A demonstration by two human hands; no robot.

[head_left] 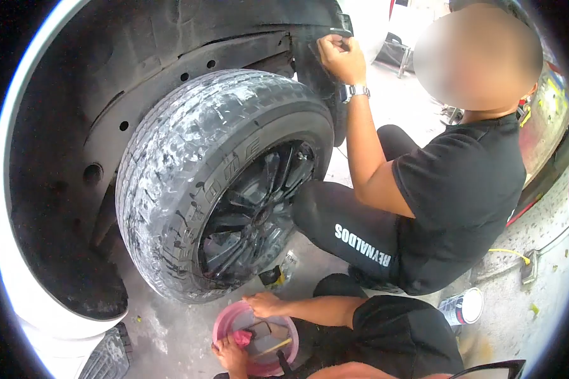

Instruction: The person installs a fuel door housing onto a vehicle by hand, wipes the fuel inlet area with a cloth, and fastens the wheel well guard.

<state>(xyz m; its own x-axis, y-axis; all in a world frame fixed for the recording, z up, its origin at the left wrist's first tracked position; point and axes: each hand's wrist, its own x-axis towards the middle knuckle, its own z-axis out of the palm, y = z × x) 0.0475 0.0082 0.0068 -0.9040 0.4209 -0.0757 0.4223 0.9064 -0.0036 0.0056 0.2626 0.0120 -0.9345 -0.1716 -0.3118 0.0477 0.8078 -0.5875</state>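
Note:
A pink plastic basin [222,319] sits low in the head view, below the tire. My right hand [267,305] is closed on its upper rim. At the lower-left rim my left hand [232,357] has its fingers bent over the edge. A crumpled pink piece [241,338], perhaps cloth or sponge, lies right by those fingertips. Inside the basin are a dark rectangular piece [259,330] and a yellowish stick-like piece [275,346]. My black-sleeved arm and trouser leg show to the right of the basin.
A whitened tire [171,164] on a black wheel [259,211] stands under a white fender [41,309]. A co-worker [468,170] crouches right of it, one hand [346,60] holding a small dark piece at the fender edge. A can [461,307] stands lower right.

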